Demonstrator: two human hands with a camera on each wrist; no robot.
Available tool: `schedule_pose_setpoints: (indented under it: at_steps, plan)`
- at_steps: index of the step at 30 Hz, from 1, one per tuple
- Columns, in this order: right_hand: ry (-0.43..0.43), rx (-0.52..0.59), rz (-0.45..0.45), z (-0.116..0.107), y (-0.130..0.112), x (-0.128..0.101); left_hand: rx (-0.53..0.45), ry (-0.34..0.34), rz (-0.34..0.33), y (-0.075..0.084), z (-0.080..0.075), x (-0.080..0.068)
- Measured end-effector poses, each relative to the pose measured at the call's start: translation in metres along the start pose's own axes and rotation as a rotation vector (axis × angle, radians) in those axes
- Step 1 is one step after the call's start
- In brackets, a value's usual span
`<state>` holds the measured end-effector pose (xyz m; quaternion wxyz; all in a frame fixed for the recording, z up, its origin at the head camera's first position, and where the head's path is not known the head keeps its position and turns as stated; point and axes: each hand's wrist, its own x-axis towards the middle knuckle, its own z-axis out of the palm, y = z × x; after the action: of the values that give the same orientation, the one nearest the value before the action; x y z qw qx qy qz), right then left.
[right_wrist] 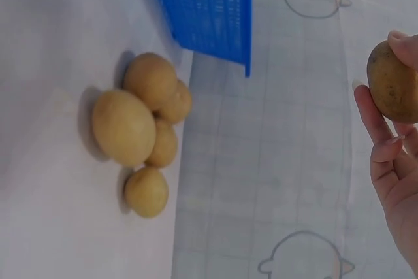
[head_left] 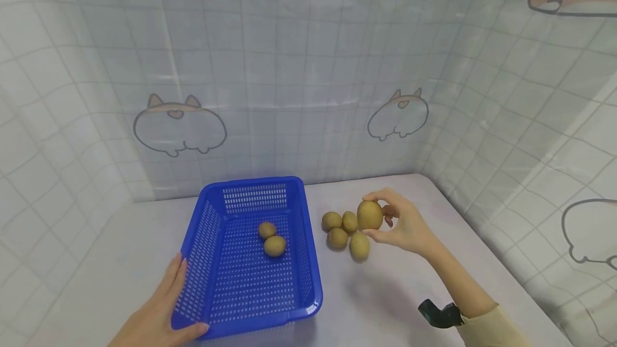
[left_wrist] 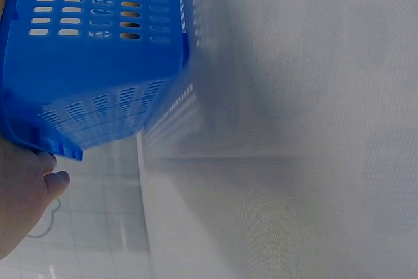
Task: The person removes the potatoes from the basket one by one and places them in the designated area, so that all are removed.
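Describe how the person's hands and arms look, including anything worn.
The left hand and right hand are bare, with no gloves or rings visible. A pale cream sleeve ends partway along the right forearm. Beside its edge is a dark, curved piece I cannot identify. No left sleeve shows.

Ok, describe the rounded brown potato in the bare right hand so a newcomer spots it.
Find the blue rectangular plastic basket on the white table. Right of it in the head view, the bare right hand pinches one rounded brown potato. Unlike the loose potatoes on the table, it alone is held.
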<state>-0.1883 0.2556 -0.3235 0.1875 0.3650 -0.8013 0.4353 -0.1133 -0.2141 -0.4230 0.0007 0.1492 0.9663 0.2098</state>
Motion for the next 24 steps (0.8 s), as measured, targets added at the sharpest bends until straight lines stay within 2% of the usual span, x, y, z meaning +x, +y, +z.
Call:
schedule_pose_setpoints:
  at_steps: [9, 19, 24]
  plan:
    - [0.009, -0.030, 0.024, -0.011, 0.008, -0.010, -0.011, -0.011, -0.006, 0.001, -0.001, -0.001]
    - [0.024, -0.042, -0.004, -0.015, 0.019, -0.018, 0.000, -0.017, -0.010, 0.001, -0.002, 0.000]
    - [0.018, -0.061, 0.026, -0.015, 0.025, -0.024, 0.008, -0.017, -0.008, 0.002, -0.003, 0.000]
